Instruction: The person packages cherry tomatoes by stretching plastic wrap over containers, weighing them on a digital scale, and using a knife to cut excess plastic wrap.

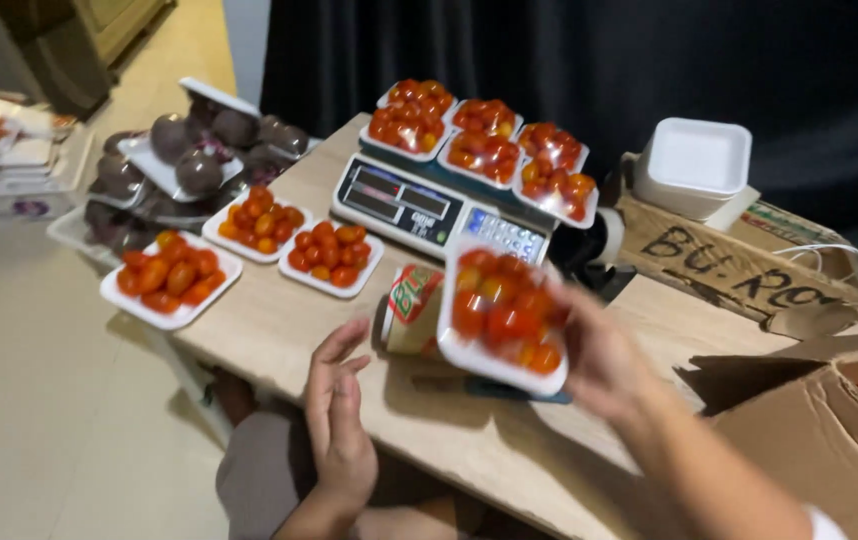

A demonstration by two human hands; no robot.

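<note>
Above the table's near edge, my right hand (599, 360) grips a tray of tomatoes (502, 315); my left hand (341, 420) hangs open.

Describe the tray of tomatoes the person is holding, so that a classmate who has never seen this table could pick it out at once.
Start at the wooden table and find the weighing scale on it. In front of the scale, the right hand holds a white tray of tomatoes. Unlike the other filled trays, it is lifted and tilted, not lying flat.
</note>
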